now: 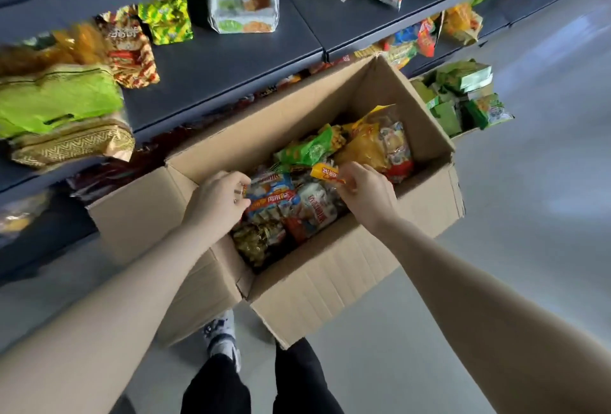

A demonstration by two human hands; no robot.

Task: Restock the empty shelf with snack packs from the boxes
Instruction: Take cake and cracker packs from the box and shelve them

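A: Both hands are down in the open cardboard box (330, 268) on the floor, right below the dark shelf (211, 63). The left hand (216, 203) has its fingers curled onto the edge of a blue-and-orange snack pack (269, 197) near the top of the pile; whether they have closed fully on it cannot be told.

B: And the right hand (367, 197)?

A: Its fingers are pinched shut on the corner of a small yellow pack (325, 172), lifted a little above the others.

B: How would these handle?

A: Probably light, soft and crinkly: thin film bags, likely with brittle contents. The film looks glossy, so it may slip. A pinch on the sealed seam or a corner seems safest; squeezing the middle could crush what's inside.

B: Where do they go?

A: The shelf above the box has a wide bare stretch between a red-and-gold pack (132, 49) at the left and a white-and-green bag (243, 3) further back. A second box (463, 99) of green packs sits beyond, against the shelving.
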